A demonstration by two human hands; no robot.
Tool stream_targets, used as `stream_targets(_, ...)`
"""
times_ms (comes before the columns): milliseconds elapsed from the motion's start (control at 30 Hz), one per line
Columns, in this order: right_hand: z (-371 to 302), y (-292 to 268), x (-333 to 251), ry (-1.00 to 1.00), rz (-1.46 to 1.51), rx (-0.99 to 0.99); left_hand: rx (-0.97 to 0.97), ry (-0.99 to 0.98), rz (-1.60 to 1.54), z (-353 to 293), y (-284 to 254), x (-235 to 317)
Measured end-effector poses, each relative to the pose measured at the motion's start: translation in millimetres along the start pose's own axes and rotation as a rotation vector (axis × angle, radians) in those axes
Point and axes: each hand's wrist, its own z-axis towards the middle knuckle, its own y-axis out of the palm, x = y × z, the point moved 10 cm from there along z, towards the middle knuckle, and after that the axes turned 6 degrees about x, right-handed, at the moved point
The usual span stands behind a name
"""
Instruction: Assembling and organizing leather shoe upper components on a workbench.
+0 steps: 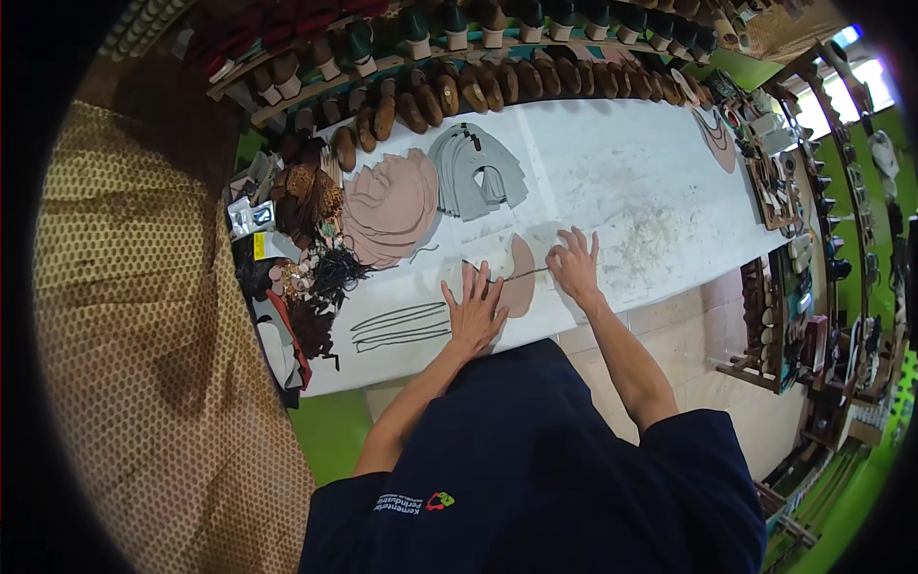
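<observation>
A curved pink-beige piece [520, 287], likely leather or fabric, lies flat on the white-covered table [612, 182] in front of me. A thin dark strip [526, 275] runs across it between my hands. My left hand [472, 314] rests flat with its fingers spread, the fingertips at the strip's left part and beside the piece's left edge. On the other side, my right hand [576, 270] pinches the strip's right end, its outer fingers raised. Several more thin dark strips [402, 323] lie left of my left hand.
Beyond my left hand are a fanned stack of pink pieces [392, 206] and a stack of grey arched pieces [478, 172]. Black cords [337, 273] and small parts crowd the table's left end. Brown shoe lasts [473, 93] line the far edge; racks [779, 316] stand at the right.
</observation>
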Motion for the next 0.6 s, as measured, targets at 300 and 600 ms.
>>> stream_targets(300, -26, -16, 15, -0.094, 0.137, -0.088, 0.009, -0.118, -0.034, -4, 6, 3)
stream_targets(600, -19, -13, 4, -0.384, 0.156, -0.038, -0.003, -0.284, 0.027, -7, 8, 9)
